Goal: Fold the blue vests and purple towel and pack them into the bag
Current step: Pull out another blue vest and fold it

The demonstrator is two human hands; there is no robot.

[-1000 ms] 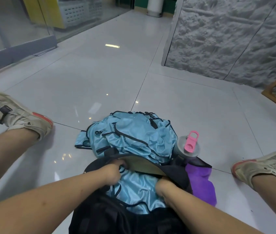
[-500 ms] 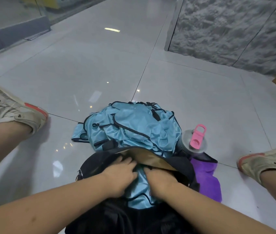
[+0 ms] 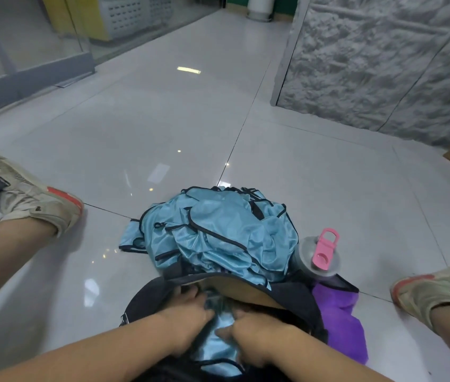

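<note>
Looking down at the bottom centre of the frame, I see both hands pushing a blue vest [image 3: 219,346] into the open mouth of the black bag [image 3: 295,296]. The left hand [image 3: 188,317] presses on the cloth with its fingers bent over it at the bag's rim; the right hand [image 3: 248,336] has its fingers curled into the same cloth, gripping it. Just above the bag, in the middle of the frame, lies a crumpled heap of blue vests [image 3: 218,238] with dark trim, resting on the grey tiled floor [image 3: 163,128]. The purple towel [image 3: 342,321] lies right of the bag, touching its side. A grey bottle [image 3: 317,260] with a pink cap stands beside the heap. I can read no writing anywhere. A worn shoe [image 3: 25,193] sits at the left edge, another shoe [image 3: 438,288] at the right.
</note>
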